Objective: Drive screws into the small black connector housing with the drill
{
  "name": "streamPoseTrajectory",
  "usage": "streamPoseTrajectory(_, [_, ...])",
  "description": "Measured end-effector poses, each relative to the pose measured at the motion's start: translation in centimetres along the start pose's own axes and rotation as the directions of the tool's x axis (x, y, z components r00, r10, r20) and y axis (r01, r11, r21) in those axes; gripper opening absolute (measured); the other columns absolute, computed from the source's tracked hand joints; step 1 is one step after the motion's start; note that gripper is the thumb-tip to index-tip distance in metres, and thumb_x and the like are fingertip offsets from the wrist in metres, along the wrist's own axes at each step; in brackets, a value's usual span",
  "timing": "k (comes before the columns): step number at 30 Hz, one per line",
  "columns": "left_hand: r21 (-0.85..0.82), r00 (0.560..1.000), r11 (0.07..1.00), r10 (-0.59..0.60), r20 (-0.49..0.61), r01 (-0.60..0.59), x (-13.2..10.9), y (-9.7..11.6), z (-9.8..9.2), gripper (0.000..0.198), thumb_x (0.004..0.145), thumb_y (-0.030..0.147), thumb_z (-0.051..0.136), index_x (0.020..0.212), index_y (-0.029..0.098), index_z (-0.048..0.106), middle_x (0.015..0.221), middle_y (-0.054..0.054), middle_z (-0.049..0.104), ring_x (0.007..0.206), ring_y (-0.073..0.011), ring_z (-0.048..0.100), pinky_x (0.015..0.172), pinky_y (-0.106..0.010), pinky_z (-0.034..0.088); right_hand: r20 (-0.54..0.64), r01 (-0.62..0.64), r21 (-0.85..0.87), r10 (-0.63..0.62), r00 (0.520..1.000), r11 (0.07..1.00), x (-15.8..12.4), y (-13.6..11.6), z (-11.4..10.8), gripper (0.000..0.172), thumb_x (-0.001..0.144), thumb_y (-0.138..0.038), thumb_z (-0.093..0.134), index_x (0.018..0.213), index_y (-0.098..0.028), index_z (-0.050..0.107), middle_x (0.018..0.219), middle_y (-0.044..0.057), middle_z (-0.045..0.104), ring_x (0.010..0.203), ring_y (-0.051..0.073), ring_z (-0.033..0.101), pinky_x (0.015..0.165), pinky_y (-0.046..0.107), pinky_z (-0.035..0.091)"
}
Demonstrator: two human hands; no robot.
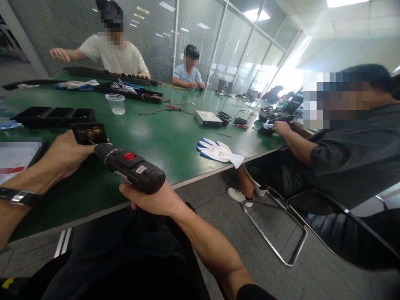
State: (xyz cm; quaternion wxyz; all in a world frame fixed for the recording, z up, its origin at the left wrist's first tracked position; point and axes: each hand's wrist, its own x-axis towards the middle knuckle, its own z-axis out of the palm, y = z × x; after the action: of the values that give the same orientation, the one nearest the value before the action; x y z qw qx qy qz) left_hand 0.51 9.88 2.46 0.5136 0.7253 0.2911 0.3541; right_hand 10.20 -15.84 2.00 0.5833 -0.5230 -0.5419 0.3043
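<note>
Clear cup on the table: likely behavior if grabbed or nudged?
The clear cup looks like thin see-through plastic, so probably light and easily squeezed out of shape. Its base looks narrower than its rim, so a high push may tip it. On its round side, it would likely roll.

White glare floods the far end of the room [290, 79], ahead and to the right of the right hand's [153, 202] fingers; a ceiling lamp [347, 2] shines high above them. Beyond, the glass partition [153, 46] mirrors light as pale streaks. Below the fingers, the trousers [121, 258] sink into near-black shadow. Distant details blur, shapes stretch toward the edges, and pixel blocks [340, 100] mask faces.
</note>
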Motion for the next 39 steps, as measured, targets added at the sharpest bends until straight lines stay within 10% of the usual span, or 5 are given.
streamPoseTrajectory(39, [-0.118,0.999,0.992,-0.034,0.007,0.035,0.0,0.2,0.0,0.062,0.041,0.034,0.097,0.092,0.013,0.068,0.085,-0.004,0.073,0.079,-0.019,0.065,0.076,-0.031,0.053,-0.004,-0.074,-0.049,0.074,0.997,0.996,-0.1,-0.8,0.1,0.011,0.09,-0.023,0.063,0.098,-0.021,0.056,0.063,-0.009,0.057,0.051,0.01,0.059,0.053,0.02,0.052])
